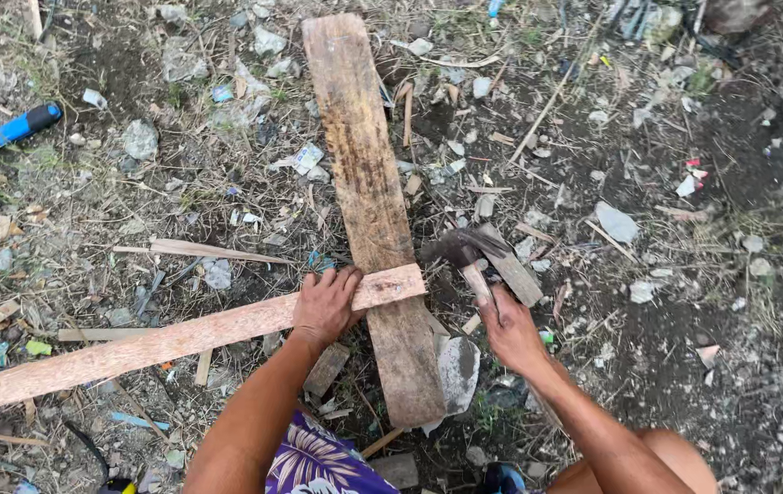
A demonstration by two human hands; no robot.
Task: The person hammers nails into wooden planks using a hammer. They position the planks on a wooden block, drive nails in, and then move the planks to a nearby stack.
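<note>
A long pale wooden strip [135, 348] lies across a wide dark plank [364, 183] that runs away from me on the ground. My left hand [326, 305] presses down on the strip just left of where the two cross. My right hand [509, 331] grips the wooden handle of a hammer [465, 252], whose dark metal head hovers to the right of the plank, close to the strip's end.
The ground is bare dirt littered with stones, wood scraps and bits of rubbish. A blue-and-black tool handle [3, 133] lies at the far left. A thin wooden sliver [209, 250] rests above the strip. A flat stone [457, 366] sits beside the plank's near end.
</note>
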